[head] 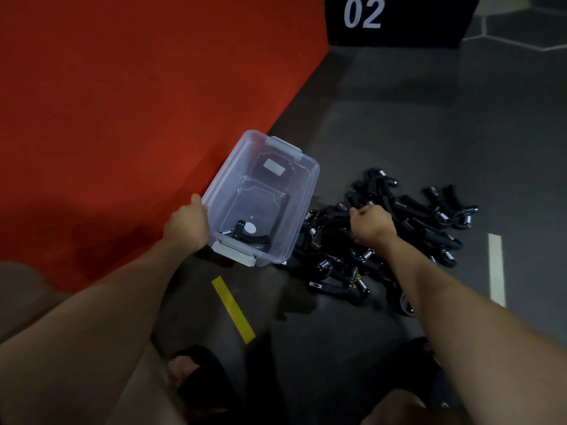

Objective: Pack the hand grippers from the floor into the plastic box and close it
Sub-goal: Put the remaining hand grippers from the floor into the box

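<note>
A clear plastic box [233, 167] with grey latches stands open on the dark floor beside a red mat. One black hand gripper [245, 236] lies inside it near the front wall. My left hand [185, 223] grips the box's left rim. To the right, a pile of black hand grippers [408, 228] with metal springs lies on the floor. My right hand [371, 225] is down in the pile with its fingers curled around one of them. No lid shows in view.
A red mat [122, 102] covers the floor to the left. A black block marked 02 [395, 19] stands at the back. A yellow tape strip [233, 308] and a white strip [496, 268] mark the floor. My feet in black sandals [196, 375] are at the bottom.
</note>
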